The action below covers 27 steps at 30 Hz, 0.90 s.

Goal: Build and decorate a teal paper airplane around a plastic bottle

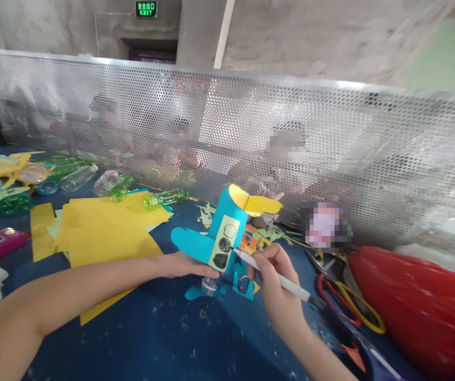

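Note:
A blue paper airplane model (216, 217) stands tilted in the middle, built round a plastic bottle whose clear neck shows at the bottom. Its tail piece is yellow, and a pale paper strip (229, 231) on its side bears three drawn ovals, two of them filled in black. Wrapped round the model's lower end, my left hand (185, 265) holds it, its fingers partly hidden behind the blue wing. Between the fingers of my right hand (273, 275) is a white marker (291, 286), its dark tip at or very near the strip's edge beside the middle oval.
Yellow paper sheets (108, 227) lie stacked left of the model. Plastic bottles (79, 178) and finished paper models are farther left. Paper scraps (267, 233) are behind my right hand; scissors (336, 299) and a red bag (413, 307) lie right. A perforated metal screen (227, 127) stands behind.

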Available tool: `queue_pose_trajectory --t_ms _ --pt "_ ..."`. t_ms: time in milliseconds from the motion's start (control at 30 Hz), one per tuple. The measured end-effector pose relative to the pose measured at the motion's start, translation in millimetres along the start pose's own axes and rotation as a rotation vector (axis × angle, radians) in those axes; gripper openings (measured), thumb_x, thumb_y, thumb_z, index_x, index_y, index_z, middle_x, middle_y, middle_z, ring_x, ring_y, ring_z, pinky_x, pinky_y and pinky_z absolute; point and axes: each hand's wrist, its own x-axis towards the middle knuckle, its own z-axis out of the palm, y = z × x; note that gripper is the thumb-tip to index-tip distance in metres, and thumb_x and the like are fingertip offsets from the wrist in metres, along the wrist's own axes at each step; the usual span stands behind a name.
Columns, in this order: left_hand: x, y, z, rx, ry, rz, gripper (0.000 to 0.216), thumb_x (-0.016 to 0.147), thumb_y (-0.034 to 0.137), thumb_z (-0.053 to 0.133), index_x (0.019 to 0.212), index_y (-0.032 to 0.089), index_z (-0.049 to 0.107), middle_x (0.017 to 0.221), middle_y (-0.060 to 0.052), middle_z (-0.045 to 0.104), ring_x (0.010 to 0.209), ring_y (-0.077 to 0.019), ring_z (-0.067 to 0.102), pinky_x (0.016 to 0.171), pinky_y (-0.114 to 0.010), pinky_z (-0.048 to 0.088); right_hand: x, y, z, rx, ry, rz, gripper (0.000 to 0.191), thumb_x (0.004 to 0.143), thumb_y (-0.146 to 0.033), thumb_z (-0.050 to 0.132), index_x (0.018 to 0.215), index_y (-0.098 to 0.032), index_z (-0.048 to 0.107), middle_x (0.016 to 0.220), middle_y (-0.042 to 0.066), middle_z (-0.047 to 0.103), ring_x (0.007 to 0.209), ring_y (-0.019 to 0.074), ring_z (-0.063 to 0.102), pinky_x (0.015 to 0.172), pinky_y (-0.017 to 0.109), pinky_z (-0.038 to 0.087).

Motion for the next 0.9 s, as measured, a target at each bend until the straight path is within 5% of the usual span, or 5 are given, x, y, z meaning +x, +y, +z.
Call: queue_pose_trajectory --t_ms 900 --pt "0.4 -6.3 -1.6 -0.020 0.001 0.020 0.055 0.070 0.049 0.074 0.115 0.019 0.066 0.119 -0.008 0.065 0.114 -0.0235 0.057 0.100 -0.034 0.042 0.0 -2.3 0.6 -0.007 0.006 0.005 0.022 0.084 -0.027 0.053 0.066 -0.024 0.040 0.048 -0.006 0.049 0.046 0.0133 0.044 0.047 0.025 0.036"
